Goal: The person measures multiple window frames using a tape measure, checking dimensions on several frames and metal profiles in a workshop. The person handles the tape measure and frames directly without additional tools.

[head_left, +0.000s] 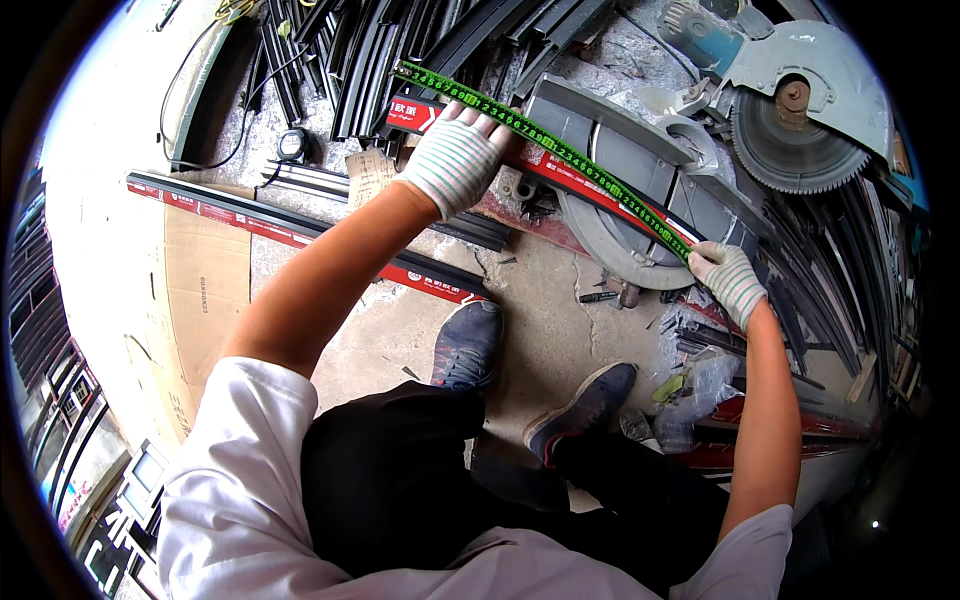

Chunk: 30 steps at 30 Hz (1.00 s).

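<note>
A bright green measuring tape (560, 152) runs slantwise along a black bar with a red printed strip (575, 178), which lies across the saw's base. My left hand (452, 162), in a white striped glove, is closed over the bar near its left end, with the fingertips at the tape's lower edge. Farther right, my gloved right hand (728, 278) pinches the tape at the bar's other end. Its palm side is hidden. The mitre saw (795, 105) has its toothed round blade raised at the upper right, beyond my right hand.
Another red-and-black bar (225, 210) lies across the floor before my shoes (468, 345). A black tape-measure case (293, 146) sits at left near flattened cardboard (205, 285). Dark metal lengths (370, 75) are heaped behind, and more crowd the right side beside plastic wrap (690, 405).
</note>
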{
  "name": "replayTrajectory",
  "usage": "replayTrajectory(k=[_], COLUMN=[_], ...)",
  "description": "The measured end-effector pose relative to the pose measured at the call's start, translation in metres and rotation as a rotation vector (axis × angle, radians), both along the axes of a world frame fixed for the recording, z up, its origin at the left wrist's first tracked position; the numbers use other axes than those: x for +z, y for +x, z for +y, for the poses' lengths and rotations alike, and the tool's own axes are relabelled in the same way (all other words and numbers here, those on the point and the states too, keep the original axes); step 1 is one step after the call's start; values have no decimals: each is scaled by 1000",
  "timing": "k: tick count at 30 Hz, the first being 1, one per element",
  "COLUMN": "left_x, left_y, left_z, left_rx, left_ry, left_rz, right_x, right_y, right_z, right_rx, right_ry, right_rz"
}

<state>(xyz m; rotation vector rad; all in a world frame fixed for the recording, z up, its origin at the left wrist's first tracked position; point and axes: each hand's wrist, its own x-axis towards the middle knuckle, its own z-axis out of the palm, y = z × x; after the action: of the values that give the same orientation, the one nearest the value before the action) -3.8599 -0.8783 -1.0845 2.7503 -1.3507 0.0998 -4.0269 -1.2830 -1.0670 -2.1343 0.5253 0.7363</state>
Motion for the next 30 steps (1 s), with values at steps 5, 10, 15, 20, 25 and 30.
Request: replayTrajectory(k=[5,10,15,20,25,30], left_x=[12,26,43,29,22,13], left_y=[-11,-23,-14,11,22,26], left_z=[22,24,-5,-13,-5,2], left_rx=[-51,-127,-122,-77,-34,-10], left_ry=[-237,-364,-245,83,183,190], left_rz=[-58,-90,28,40,70,124], right_x=[10,13,14,13,17,12], right_y=[4,5,11,19,20,18], right_z=[2,-4,-1,-1,3,0], right_rx=[-11,28,79,159,158,167], right_ry=[12,-43,-101,-146,-168,-188], right_rz=[7,-64,-97,-92,-112,-105])
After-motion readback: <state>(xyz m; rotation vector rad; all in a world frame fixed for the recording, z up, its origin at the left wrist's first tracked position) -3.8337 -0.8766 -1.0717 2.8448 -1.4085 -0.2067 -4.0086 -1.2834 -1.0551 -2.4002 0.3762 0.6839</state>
